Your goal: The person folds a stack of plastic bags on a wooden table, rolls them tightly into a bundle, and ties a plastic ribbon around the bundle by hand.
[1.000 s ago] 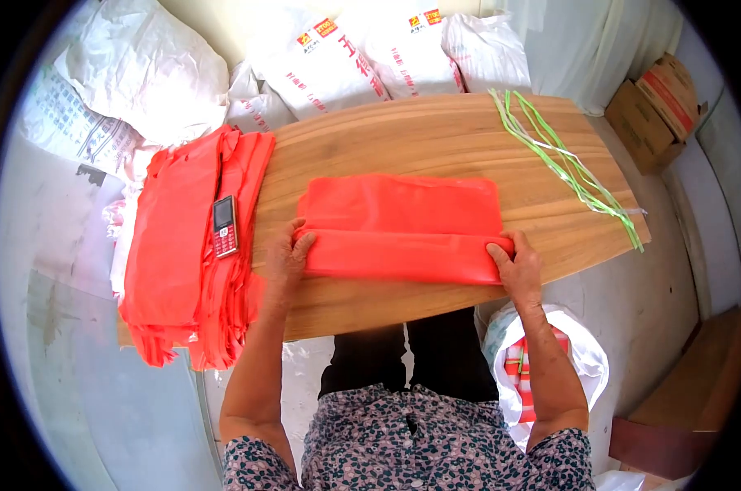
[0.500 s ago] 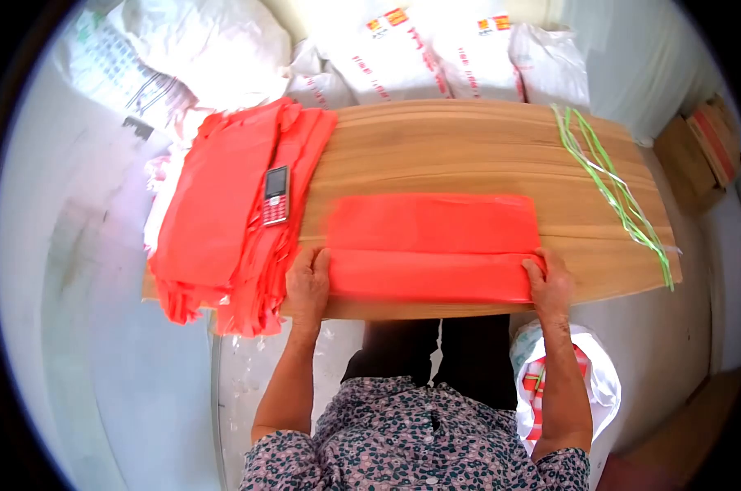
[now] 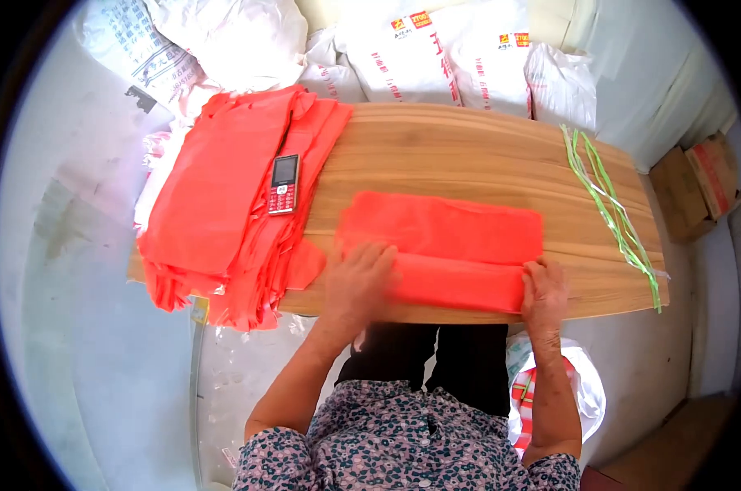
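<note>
A folded red cloth (image 3: pixel 460 233) lies on the wooden table in front of me, its near part doubled over in a long flat strip. My left hand (image 3: pixel 361 282) rests over the strip's left end, fingers stretched out on the cloth; motion smears it a little. At the right end, my right hand (image 3: pixel 545 295) pinches the cloth's edge, thumb on top. To the left rises a stack of red cloth pieces (image 3: pixel 215 180) with ragged ends. A mobile phone (image 3: pixel 284 185) with red keys lies on that stack.
Green and white strings (image 3: pixel 612 204) stretch along the right of the wooden table (image 3: pixel 436 147). White printed sacks (image 3: pixel 399 57) stand behind it. A white bag (image 3: pixel 583 393) with red striped contents is on the floor by my right arm. Cardboard boxes (image 3: pixel 685 188) stand at right.
My left hand has moved right from the cloth's left edge onto the folded strip. The cloth now lies slightly slanted. My right hand keeps its hold at the right end.
</note>
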`<state>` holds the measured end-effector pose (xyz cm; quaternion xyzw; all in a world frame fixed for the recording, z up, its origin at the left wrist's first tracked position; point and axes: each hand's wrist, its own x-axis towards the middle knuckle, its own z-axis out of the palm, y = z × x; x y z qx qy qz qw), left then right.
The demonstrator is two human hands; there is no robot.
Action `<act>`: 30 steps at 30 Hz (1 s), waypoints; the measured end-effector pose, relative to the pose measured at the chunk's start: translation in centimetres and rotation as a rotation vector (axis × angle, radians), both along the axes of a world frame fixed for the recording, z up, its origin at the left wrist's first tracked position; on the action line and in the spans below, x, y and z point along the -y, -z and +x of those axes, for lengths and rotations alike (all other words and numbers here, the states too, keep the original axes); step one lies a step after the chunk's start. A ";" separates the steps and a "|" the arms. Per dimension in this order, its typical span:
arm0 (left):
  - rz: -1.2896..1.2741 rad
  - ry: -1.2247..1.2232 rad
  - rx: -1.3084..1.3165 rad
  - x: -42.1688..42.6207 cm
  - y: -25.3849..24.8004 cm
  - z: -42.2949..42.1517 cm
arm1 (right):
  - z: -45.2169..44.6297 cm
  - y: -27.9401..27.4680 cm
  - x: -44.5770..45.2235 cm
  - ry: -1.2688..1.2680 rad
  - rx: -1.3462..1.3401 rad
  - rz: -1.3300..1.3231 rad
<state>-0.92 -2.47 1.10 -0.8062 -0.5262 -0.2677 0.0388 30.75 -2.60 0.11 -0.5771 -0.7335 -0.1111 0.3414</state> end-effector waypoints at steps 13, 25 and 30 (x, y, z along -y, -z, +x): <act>0.108 -0.185 -0.004 -0.1 2.6 -2.2 | -1.1 0.9 0.5 -0.099 -0.037 -0.068; 0.060 -0.244 0.434 0.7 4.8 -2.6 | -14.3 0.0 -9.1 -0.403 0.040 -0.056; 0.059 -0.315 0.557 0.9 4.7 -2.8 | -17.5 2.3 -13.3 -0.357 0.156 -0.100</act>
